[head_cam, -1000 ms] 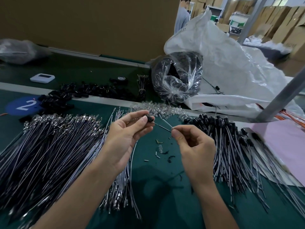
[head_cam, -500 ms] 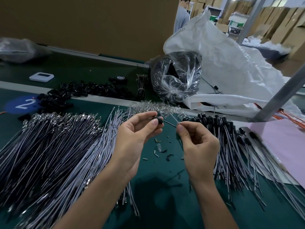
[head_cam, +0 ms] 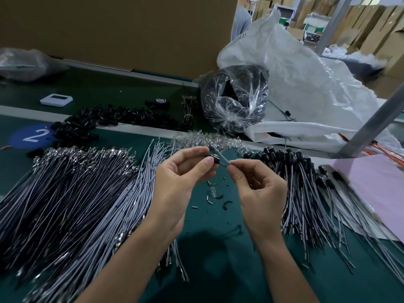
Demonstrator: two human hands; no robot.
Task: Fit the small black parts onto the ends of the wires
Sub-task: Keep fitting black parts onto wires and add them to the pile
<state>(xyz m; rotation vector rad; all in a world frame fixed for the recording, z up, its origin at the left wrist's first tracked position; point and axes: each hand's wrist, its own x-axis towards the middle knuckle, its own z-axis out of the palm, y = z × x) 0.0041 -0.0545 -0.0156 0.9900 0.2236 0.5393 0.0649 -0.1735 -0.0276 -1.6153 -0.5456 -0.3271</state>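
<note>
**Surface and room.** Green bench top (head_cam: pixel 218 270), backed at twelve o'clock by a brown board wall (head_cam: pixel 131 29). Cardboard boxes (head_cam: pixel 371 29) are stacked at two o'clock, and a person (head_cam: pixel 241 18) stands far back, cut off by the top edge. A grey post (head_cam: pixel 376 123) slants up at three o'clock beside a pink sheet (head_cam: pixel 376 186).

**On the bench.**
- White sack (head_cam: pixel 306 73) at one o'clock, with a clear bag (head_cam: pixel 235 97) of dark goods touching its front.
- Heap of loose black parts (head_cam: pixel 122 117) at eleven o'clock.
- White gadget (head_cam: pixel 56 99) and blue round label (head_cam: pixel 32 136) marked "2" at ten o'clock.
- Strip of clear bits (head_cam: pixel 209 139) just beyond the hands.
- Bare wires (head_cam: pixel 76 193), grey with metal tips, fanned at nine o'clock.
- Capped wires (head_cam: pixel 306 182), black-ended, at three o'clock.

**Item in work.** Held above mid-bench.
- Left hand (head_cam: pixel 181 178) pinches a small black part (head_cam: pixel 215 160) between thumb and forefinger.
- Right hand (head_cam: pixel 260 189) pinches a grey wire (head_cam: pixel 223 164) whose end meets the part.

**Unclear.** How far the end is seated cannot be told. The rest of the wire is hidden behind the right hand. The scraps below the hands are too small to identify.
</note>
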